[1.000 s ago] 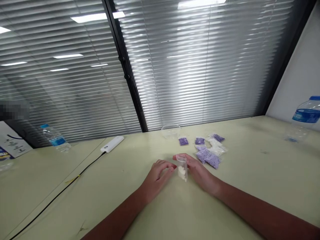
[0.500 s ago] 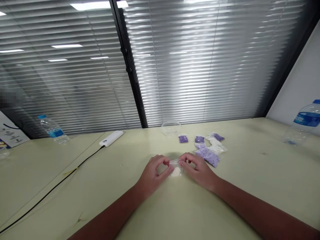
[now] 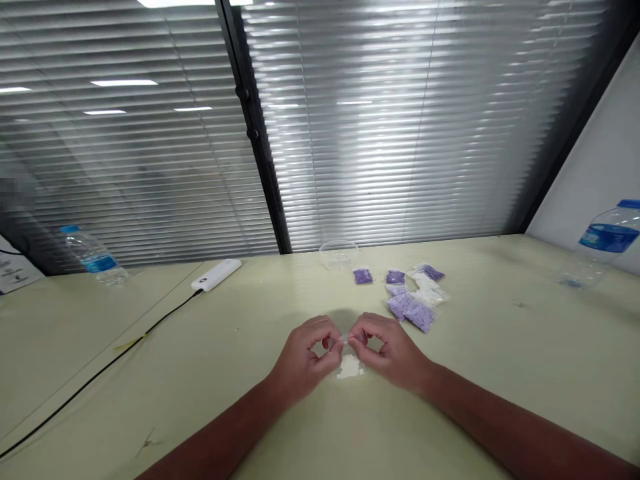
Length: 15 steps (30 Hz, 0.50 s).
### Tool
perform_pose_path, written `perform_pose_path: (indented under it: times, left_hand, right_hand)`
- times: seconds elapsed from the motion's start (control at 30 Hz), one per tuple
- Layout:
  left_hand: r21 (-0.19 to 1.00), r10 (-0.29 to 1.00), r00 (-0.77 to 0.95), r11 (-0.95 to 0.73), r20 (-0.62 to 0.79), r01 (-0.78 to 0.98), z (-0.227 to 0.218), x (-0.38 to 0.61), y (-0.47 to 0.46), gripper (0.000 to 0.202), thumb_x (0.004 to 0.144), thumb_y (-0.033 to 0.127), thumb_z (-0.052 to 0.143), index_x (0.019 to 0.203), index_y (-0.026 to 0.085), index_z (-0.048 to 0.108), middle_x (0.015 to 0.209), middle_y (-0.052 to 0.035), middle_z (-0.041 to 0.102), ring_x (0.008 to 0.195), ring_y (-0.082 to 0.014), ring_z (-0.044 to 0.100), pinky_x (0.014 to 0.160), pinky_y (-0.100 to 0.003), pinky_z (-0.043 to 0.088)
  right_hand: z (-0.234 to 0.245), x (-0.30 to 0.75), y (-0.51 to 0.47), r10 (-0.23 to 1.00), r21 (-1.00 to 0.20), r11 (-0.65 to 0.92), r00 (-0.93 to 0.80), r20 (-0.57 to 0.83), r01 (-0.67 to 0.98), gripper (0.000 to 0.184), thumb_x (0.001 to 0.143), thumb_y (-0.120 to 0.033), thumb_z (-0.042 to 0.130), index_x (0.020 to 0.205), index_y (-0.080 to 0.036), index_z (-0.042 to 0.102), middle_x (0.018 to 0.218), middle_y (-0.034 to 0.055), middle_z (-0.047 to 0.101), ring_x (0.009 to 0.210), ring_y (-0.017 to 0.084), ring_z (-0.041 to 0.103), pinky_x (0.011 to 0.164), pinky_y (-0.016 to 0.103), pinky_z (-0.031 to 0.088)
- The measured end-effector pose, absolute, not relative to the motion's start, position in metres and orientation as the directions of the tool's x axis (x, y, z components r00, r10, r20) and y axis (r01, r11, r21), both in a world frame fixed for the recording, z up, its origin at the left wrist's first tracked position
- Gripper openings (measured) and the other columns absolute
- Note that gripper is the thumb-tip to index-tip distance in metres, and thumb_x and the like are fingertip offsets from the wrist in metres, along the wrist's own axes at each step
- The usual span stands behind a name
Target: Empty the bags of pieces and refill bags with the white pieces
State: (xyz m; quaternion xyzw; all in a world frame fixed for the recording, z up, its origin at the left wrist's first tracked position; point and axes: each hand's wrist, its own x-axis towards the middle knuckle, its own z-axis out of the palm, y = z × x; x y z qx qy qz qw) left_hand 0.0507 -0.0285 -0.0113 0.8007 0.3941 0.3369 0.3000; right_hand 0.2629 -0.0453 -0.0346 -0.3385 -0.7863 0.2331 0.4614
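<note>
A small clear plastic bag with white pieces in its lower part lies between my hands. My left hand pinches its top edge between thumb and forefinger. From the other side, my right hand pinches the same edge, its fingertips close to those of the left. The fingers partly hide the bag's mouth. Beyond my right hand lies a group of similar bags: light purple pieces fill one bag, and white pieces fill another bag.
Small dark purple bags lie near a clear round container at the back. A white power bank with a black cable is on the left. Water bottles stand left and right. Blinds rise behind the table.
Both hands have come closer together along the bag's top edge and sit slightly nearer to me. The white pieces appear lower and more spread out. The camera view has shifted a little.
</note>
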Motion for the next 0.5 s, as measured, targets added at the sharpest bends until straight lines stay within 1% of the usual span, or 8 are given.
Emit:
perform_pose_path:
  times: [0.1,0.17,0.33,0.4,0.5]
  left_hand:
    - [0.675,0.803,0.507,-0.564,0.313,0.476,-0.0121,0.0493,-0.0271,0.021,0.092,0.027,0.053,0.072,0.02,0.057,0.072,0.0055,0.055,0.077,-0.0034,0.046,0.074,-0.017,0.032]
    - [0.644,0.783,0.542,-0.589,0.305,0.489,-0.0128,0.0482,-0.0261,0.023,0.094,0.03,0.049,0.075,0.022,0.058,0.074,0.0055,0.056,0.078,-0.0039,0.045,0.076,-0.018,0.032]
    - [0.569,0.758,0.542,-0.641,0.363,0.516,-0.0147,0.0455,-0.0243,0.025,0.093,0.025,0.047,0.07,0.02,0.056,0.069,0.0051,0.054,0.075,-0.0044,0.043,0.074,-0.019,0.031]
    - [0.561,0.764,0.524,-0.638,0.375,0.528,-0.0134,0.0441,-0.0229,0.024,0.094,0.029,0.049,0.073,0.022,0.06,0.071,0.0049,0.056,0.076,-0.0046,0.044,0.075,-0.019,0.032]
    - [0.618,0.811,0.472,-0.576,0.347,0.536,-0.01,0.0421,-0.0195,0.024,0.093,0.04,0.055,0.08,0.025,0.067,0.075,0.0053,0.061,0.079,-0.0042,0.048,0.077,-0.019,0.036]
  right_hand:
    - [-0.0352,0.2622,-0.0459,0.76,-0.696,0.645,-0.355,0.544,0.315,0.008,0.092,-0.019,0.063,0.084,-0.018,0.064,0.076,-0.0005,0.06,0.072,0.012,0.054,0.066,0.025,0.041]
    - [-0.0352,0.2613,-0.0455,0.764,-0.699,0.639,-0.366,0.53,0.321,0.01,0.094,-0.023,0.063,0.086,-0.019,0.066,0.078,-0.0001,0.062,0.075,0.012,0.056,0.067,0.025,0.042]
    - [-0.0346,0.2597,-0.0434,0.758,-0.692,0.646,-0.379,0.531,0.322,0.008,0.093,-0.026,0.065,0.09,-0.019,0.066,0.085,0.0009,0.064,0.086,0.015,0.057,0.079,0.028,0.043]
    - [-0.0344,0.2615,-0.0424,0.788,-0.728,0.608,-0.353,0.505,0.316,0.01,0.093,-0.025,0.065,0.086,-0.019,0.064,0.083,0.0008,0.062,0.085,0.015,0.056,0.076,0.027,0.042]
    - [-0.0336,0.267,-0.04,0.859,-0.811,0.495,-0.318,0.402,0.313,0.017,0.094,-0.029,0.063,0.081,-0.018,0.064,0.083,0.0009,0.058,0.079,0.013,0.054,0.066,0.025,0.039]
